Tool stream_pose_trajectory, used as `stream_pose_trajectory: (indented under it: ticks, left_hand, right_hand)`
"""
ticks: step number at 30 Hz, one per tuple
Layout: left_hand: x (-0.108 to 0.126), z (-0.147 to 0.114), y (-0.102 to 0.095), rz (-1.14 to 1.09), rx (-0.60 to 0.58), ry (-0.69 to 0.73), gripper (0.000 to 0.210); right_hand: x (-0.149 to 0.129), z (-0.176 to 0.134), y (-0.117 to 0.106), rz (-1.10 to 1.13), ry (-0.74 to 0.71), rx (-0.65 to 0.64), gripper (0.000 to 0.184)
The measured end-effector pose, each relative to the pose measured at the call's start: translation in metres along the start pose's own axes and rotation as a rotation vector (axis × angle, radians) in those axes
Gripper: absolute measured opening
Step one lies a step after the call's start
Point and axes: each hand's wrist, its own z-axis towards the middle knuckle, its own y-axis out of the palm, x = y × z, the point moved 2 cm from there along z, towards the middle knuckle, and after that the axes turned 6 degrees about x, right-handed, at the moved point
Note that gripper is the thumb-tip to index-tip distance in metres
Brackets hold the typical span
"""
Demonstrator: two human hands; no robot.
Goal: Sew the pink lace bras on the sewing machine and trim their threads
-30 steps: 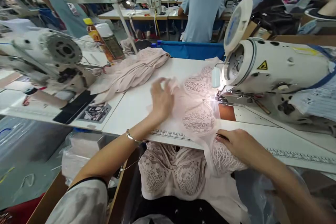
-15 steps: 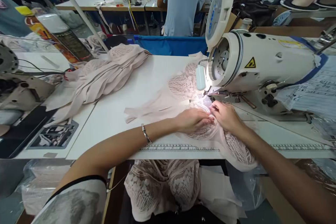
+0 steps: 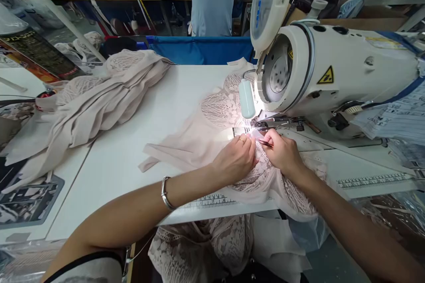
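A pale pink lace garment [image 3: 219, 108] lies spread on the sewing table, part of it by the needle area of the white sewing machine [image 3: 352, 66]. My left hand [image 3: 237, 157], with a ring, pinches the garment's edge just in front of the lit needle area. Close to its right, my right hand [image 3: 282, 150] is closed around a small dark pointed tool [image 3: 265, 143], its tip directed left at the fabric. Whether it is tweezers or snips I cannot make out. Lace folds hang over the table's front edge below my right hand.
A heap of pale pink lace pieces [image 3: 109, 93] lies on the left of the table. A spray can [image 3: 36, 53] stands behind it. A printed ruler strip [image 3: 372, 180] runs along the front edge. Lace cups [image 3: 202, 247] lie below, by my lap. Another person sits ahead.
The view has shifted closer and to the right. My hands have drawn slightly apart at the fabric edge, and the dark pointed tool now shows in my right hand.
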Motion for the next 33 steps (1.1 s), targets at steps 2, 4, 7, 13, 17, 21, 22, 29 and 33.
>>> stream_pose_trajectory:
  ticks: [2,4,7,13,17,21,22,29,33]
  left_hand:
    - [-0.001,0.002,0.001,-0.015,-0.004,0.012,0.051]
    - [-0.003,0.002,0.002,-0.045,-0.005,0.026,0.049]
    - [-0.009,0.002,0.001,-0.11,0.004,0.017,0.046]
    - [-0.016,0.004,-0.001,-0.189,-0.049,0.008,0.047]
    - [-0.018,0.006,-0.001,-0.209,-0.074,-0.035,0.054]
    - [-0.017,0.005,0.0,-0.205,-0.081,-0.046,0.059]
    - [-0.017,0.005,0.0,-0.198,-0.076,-0.044,0.06]
    - [-0.016,0.002,0.001,-0.143,-0.041,-0.064,0.064]
    - [-0.016,0.001,0.002,-0.145,-0.054,-0.066,0.065]
  right_hand:
    - [-0.001,-0.001,0.001,-0.011,-0.042,0.013,0.009]
    - [-0.004,-0.003,0.002,-0.032,-0.088,0.022,0.008]
    - [-0.009,-0.004,0.001,-0.095,-0.161,0.019,0.018]
    - [-0.016,-0.007,-0.003,-0.203,-0.308,0.001,0.032]
    - [-0.014,-0.01,-0.003,-0.251,-0.371,0.006,0.037]
    - [-0.012,-0.01,-0.002,-0.239,-0.378,-0.009,0.042]
    - [-0.012,-0.009,-0.001,-0.24,-0.369,-0.019,0.043]
    - [-0.012,-0.006,0.0,-0.274,-0.309,-0.079,0.047]
    - [-0.011,-0.004,0.0,-0.274,-0.313,-0.084,0.047]
